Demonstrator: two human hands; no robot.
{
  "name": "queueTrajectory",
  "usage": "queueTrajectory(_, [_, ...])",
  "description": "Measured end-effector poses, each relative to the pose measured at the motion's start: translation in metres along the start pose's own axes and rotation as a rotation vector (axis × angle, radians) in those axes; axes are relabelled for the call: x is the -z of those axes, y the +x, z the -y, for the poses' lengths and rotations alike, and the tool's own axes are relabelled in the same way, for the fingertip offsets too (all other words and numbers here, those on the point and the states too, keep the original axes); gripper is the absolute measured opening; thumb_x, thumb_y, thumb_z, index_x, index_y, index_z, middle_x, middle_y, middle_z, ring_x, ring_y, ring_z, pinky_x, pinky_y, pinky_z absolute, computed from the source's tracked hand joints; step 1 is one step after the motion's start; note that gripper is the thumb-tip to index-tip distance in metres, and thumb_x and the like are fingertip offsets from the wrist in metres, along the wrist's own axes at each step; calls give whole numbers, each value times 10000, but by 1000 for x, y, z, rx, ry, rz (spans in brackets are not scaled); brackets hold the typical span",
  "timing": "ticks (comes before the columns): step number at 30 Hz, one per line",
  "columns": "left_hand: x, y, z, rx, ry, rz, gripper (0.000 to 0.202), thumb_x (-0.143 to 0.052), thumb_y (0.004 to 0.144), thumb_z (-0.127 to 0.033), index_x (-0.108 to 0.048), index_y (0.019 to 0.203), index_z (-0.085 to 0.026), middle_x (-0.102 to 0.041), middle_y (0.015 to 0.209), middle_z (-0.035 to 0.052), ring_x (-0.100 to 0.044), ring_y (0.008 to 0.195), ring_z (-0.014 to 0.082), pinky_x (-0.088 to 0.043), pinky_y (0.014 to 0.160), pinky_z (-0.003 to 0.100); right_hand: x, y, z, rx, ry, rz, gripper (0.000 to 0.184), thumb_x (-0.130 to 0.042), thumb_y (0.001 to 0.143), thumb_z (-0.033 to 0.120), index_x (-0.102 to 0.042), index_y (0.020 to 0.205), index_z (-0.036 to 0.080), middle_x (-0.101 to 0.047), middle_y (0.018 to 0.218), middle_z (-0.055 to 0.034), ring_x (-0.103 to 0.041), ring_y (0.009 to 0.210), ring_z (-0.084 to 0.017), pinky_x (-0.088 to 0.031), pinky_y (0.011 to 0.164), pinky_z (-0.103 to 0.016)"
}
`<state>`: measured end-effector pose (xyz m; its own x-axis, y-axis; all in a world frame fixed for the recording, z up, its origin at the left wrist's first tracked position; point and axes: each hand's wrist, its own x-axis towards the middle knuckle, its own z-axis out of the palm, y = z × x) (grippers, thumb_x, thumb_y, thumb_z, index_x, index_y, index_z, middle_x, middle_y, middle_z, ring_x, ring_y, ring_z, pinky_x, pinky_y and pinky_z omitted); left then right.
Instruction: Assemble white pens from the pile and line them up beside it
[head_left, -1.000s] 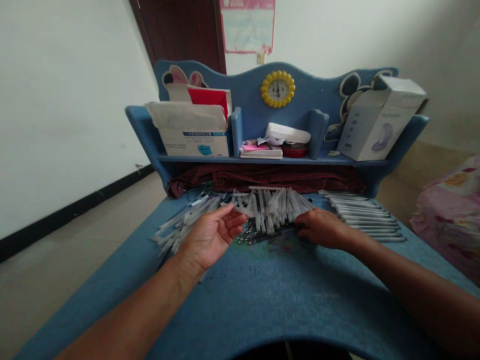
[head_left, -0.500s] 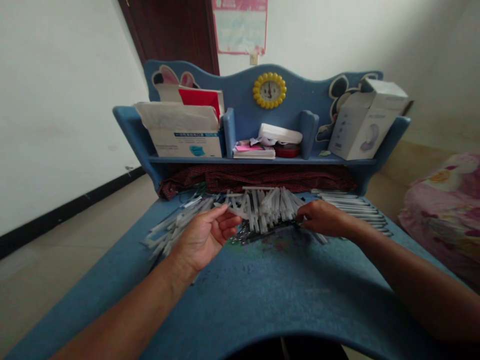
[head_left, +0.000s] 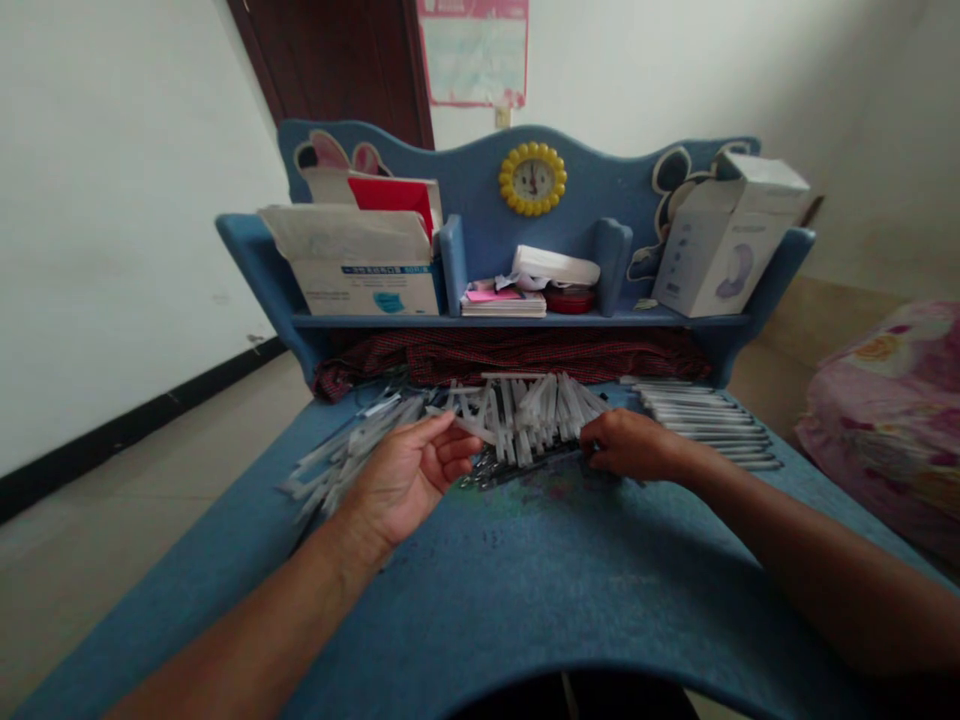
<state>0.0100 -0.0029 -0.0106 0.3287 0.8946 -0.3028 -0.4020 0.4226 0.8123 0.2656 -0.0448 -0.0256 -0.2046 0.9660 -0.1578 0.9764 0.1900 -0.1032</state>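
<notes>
My left hand (head_left: pixel 411 475) is closed, palm turned up, with a translucent white pen barrel (head_left: pixel 474 431) between thumb and fingers. To the right, my right hand (head_left: pixel 628 445) is bent down with its fingers pinched together. Something small and dark shows at those fingertips, but I cannot make out what it is. Between the hands lies a heap of translucent pen barrels (head_left: pixel 547 412), with dark slim pieces (head_left: pixel 517 472) along its near side. Another loose pile of whitish tubes (head_left: pixel 341 455) spreads beyond and left of my left hand.
A row of pens (head_left: pixel 709 425) lies at the right. Behind the piles runs a red-black checked cloth (head_left: pixel 480 355) under a blue shelf (head_left: pixel 517 321). The shelf holds a mask box (head_left: pixel 360 285), a white box (head_left: pixel 731 245) and papers; a yellow clock (head_left: pixel 532 180) is above.
My right hand has moved slightly left, towards the heap's near edge, and its fingers have curled inward. My left hand stays nearly still with the pen barrel. The view has shifted slightly.
</notes>
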Motion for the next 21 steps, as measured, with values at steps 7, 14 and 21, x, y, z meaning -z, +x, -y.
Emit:
queueTrajectory(7, [-4, -5, 1, 6, 15, -22, 235, -470, 871, -86, -597, 675, -107, -665, 554, 53, -641, 462, 125, -508, 398, 178, -6, 3, -6, 10, 86, 7, 139, -575, 681, 167, -672, 778, 180, -656, 713, -28, -575, 667, -144, -354, 573, -222])
queueTrajectory(14, [-5, -5, 2, 9, 5, -19, 239, -470, 872, -86, -595, 670, -107, -666, 547, 52, -645, 469, 126, -503, 398, 178, -6, -5, 0, 83, 415, -83, 47, -540, 668, 129, -569, 663, 167, -544, 564, 24, -505, 534, -100, -343, 499, -211])
queueTrajectory(21, [-5, -5, 5, 8, -7, -5, 209, -486, 861, -79, -595, 685, -107, -676, 564, 57, -659, 491, 141, -514, 403, 190, 5, -26, 51, 176, 1224, -230, 196, -668, 698, 236, -565, 849, 163, -645, 664, 7, -631, 585, -124, -484, 544, -229])
